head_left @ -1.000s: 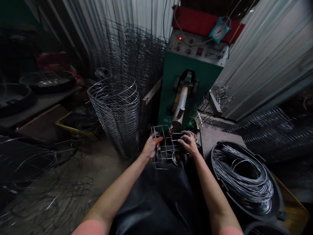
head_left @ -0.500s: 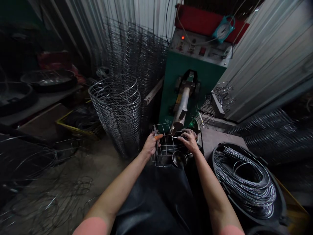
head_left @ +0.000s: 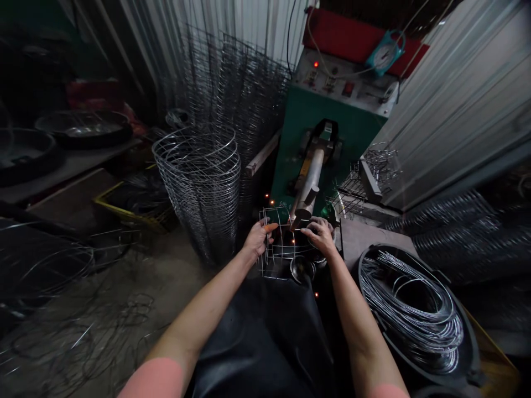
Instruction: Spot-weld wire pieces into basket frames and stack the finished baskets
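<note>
My left hand [head_left: 258, 239] is closed on the left side of a small wire basket frame [head_left: 282, 243], with something orange on one of its fingers. The frame sits in front of a spot welder [head_left: 327, 132] with a green body, its right side under the tip of the welder's metal arm [head_left: 312, 182]. Just right of that tip, my right hand [head_left: 320, 235] is closed, thumb and fingers pinching the end of a thin wire at the frame. Orange sparks fly near the tip. Below the hands is a round metal cup shape [head_left: 302, 270].
A tall stack of wire rings [head_left: 199, 182] stands left of the welder. At right, a black tub [head_left: 468, 331] holds coiled wire rings [head_left: 431, 315]. A teal clock [head_left: 384, 53] leans on the machine's top. Loose wires [head_left: 87, 337] lie on the floor at left.
Orange sparks have appeared around the welder tip. Both hands keep nearly the same place on the wire frame, and the view has shifted slightly.
</note>
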### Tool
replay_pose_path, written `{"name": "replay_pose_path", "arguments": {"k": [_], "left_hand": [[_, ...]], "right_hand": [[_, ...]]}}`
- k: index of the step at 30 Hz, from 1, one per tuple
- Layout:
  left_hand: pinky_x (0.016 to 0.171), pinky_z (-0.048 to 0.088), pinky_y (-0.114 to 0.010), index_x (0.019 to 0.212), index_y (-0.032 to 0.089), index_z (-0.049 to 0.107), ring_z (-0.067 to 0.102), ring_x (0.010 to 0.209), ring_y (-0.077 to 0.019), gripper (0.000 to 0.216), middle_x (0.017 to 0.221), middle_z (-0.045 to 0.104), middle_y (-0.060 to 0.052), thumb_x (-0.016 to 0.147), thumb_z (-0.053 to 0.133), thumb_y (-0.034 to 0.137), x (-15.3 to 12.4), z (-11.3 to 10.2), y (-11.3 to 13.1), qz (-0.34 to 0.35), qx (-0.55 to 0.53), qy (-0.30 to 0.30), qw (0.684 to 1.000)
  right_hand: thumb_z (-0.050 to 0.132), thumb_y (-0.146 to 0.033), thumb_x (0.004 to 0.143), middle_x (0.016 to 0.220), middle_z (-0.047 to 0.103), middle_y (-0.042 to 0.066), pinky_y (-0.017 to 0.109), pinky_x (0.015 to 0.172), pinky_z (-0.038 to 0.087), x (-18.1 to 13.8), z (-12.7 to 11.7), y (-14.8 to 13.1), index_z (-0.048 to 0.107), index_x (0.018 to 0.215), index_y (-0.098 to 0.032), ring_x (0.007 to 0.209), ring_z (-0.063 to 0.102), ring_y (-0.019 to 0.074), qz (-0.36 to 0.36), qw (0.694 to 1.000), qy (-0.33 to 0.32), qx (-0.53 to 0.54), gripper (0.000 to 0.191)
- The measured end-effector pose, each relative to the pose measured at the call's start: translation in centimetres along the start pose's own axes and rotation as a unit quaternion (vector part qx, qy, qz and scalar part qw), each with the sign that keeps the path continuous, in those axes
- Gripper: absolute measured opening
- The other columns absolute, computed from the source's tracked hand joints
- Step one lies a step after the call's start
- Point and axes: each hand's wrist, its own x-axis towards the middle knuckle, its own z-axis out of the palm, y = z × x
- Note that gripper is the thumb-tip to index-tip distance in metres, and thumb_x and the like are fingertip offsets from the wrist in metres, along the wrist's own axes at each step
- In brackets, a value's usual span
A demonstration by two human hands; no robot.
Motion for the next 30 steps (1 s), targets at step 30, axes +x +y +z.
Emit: {"name": "replay_pose_path", "arguments": {"k": [30], "left_hand": [[0.034,0.022,-0.014,0.114,0.016,0.046,0.032,0.040,-0.0019,0.064,0.059,0.042,0.009,0.056,0.072,0.014,-3.3,-2.4,0.2,-0.003,0.030,-0.072,0.997]], "right_hand": [[0.057,-0.046,0.080,0.105,0.060,0.006,0.047,0.096,0.022,-4.7,-1.5,-2.2,0.063,0.073,-0.021,0.106,0.047,0.0242,-0.040,0.997,-0.033,-0.059,0.026]]}}
